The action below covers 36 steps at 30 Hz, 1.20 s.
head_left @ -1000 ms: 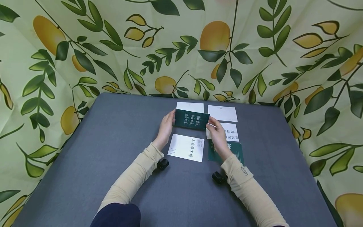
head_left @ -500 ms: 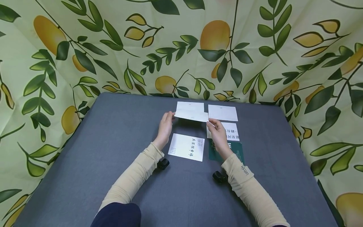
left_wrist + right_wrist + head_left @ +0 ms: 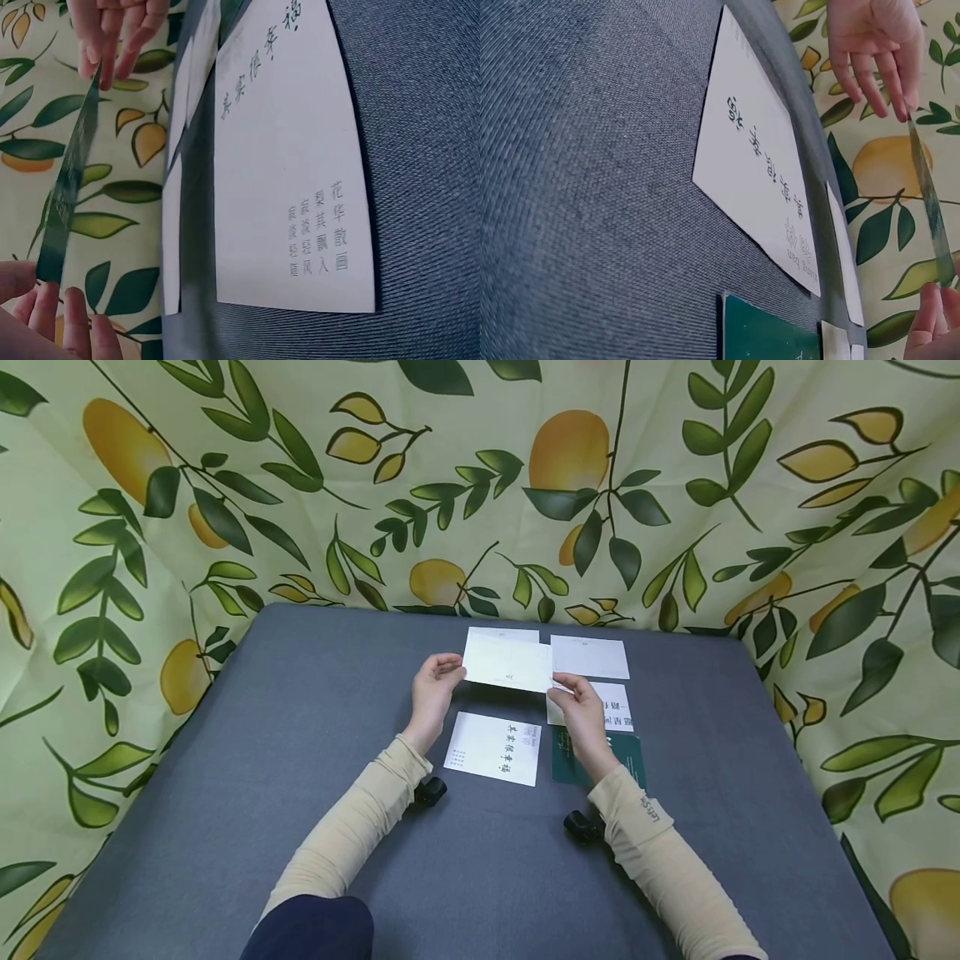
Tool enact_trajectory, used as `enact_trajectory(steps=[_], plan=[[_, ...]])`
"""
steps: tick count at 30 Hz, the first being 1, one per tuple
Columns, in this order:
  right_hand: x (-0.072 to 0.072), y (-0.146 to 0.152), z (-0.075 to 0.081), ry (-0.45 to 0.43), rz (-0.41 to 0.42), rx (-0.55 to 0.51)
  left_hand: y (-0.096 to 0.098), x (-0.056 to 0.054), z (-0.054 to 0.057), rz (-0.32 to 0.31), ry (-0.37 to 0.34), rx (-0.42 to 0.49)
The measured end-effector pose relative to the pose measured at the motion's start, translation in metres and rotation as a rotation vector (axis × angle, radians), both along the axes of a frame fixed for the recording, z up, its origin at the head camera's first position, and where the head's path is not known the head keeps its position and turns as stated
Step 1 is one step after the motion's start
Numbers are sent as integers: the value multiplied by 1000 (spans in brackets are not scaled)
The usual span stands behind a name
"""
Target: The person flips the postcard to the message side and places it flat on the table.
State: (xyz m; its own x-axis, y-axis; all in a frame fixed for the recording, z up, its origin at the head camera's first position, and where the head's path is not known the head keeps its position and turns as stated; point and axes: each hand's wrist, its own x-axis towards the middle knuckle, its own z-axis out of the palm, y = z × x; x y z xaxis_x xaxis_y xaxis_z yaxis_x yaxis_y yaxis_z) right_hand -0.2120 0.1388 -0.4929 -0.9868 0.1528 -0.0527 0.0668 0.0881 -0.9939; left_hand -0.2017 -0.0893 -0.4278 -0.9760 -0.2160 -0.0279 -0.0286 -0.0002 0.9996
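The card [image 3: 507,662] has turned its white face toward us. Our left grip [image 3: 433,697] and right grip [image 3: 583,718] pinch opposite ends.

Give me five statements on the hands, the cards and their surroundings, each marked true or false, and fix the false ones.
1. The left hand and right hand hold a thin rectangular white-and-dark-green card above the blue-grey fabric-covered table. True.
2. In the head view, that card's green side faces the camera. False: its white side does.
3. A white rectangular card with dark writing lies left of a flat dark green rectangular card. True.
4. In the head view, nothing overlaps the flat dark green rectangular card. False: the right hand and wrist hide part of it.
5. The leaf-and-fruit-patterned cloth backdrop is beyond the table. True.
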Motion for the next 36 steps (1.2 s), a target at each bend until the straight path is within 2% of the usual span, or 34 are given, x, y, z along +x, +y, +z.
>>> enact_trajectory(steps=[4, 6, 9, 13, 15, 24, 29, 36], plan=[[8, -3, 13, 11, 4, -3, 0, 0, 0, 14, -14, -5], [8, -4, 13, 18, -4, 11, 0, 0, 0, 22, -12, -12], [17, -7, 30, 22, 25, -14, 0, 0, -1, 35, -6, -27], [23, -9, 47, -8, 46, -30, 0, 1, -3, 39, -3, -47], [23, -9, 49, -30, 45, -32, -1, 1, -4, 34, -6, -62], [15, -10, 40, -75, 11, 16, -2, -3, -14, -11, -6, -204], [9, -12, 34, -95, 30, 85, -4, -9, -21, -12, -22, -228], [-1, -15, 28, -174, 84, 237, -8, -18, -33, -60, -84, -382]])
